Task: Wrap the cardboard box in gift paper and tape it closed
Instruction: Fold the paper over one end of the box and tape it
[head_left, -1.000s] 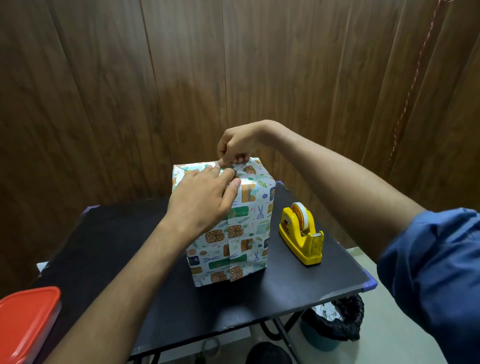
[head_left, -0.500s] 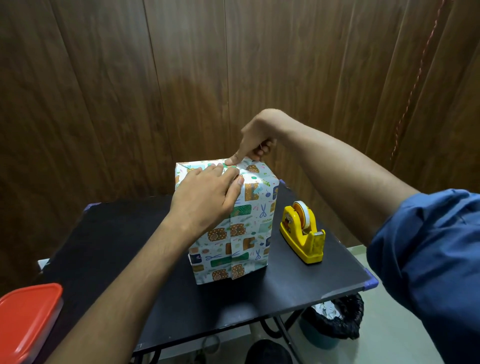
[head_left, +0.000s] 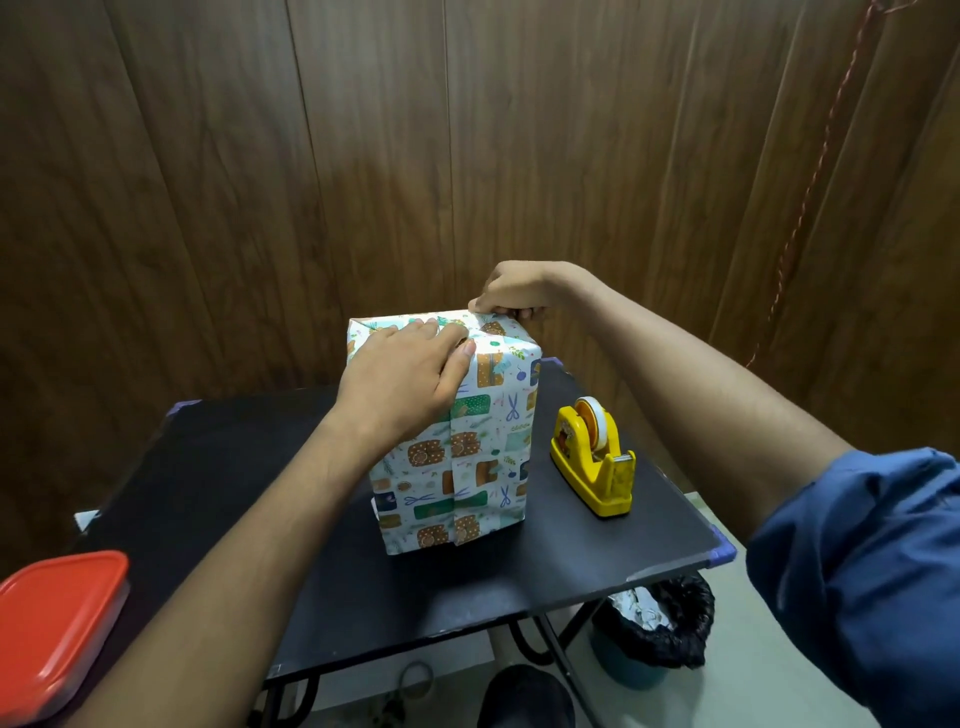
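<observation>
- Two hands were on the job, both up at the top of the one box (head_left: 457, 441), which stood upright near the middle of the black desk (head_left: 218, 499) and was already covered in patterned gift paper.
- The left hand (head_left: 402, 382) lay flat over the top front edge of the box, fingers straight and close together, pressing the folded paper down, thumb along the front face.
- The right hand (head_left: 511, 293) reached over from the far side with its fingers curled, pinching the paper flap at the top back edge. Couldn't really tell if there was a bit of tape under those fingers, too small to see.
- A vertical seam ran down the front face of the box, where the paper overlapped.
- One yellow tape dispenser (head_left: 595, 460) sat on the desk just beside the box on the right, not touching it, with one roll of tape loaded.
- One container with a red lid (head_left: 54, 623) was at the near left corner, partly cut off by the frame edge.
- One bin with a black liner (head_left: 654, 631) stood on the floor under the desk's right side, with some crumpled stuff inside.
- A blue sleeve (head_left: 862, 571) was rolled up on the right arm.
</observation>
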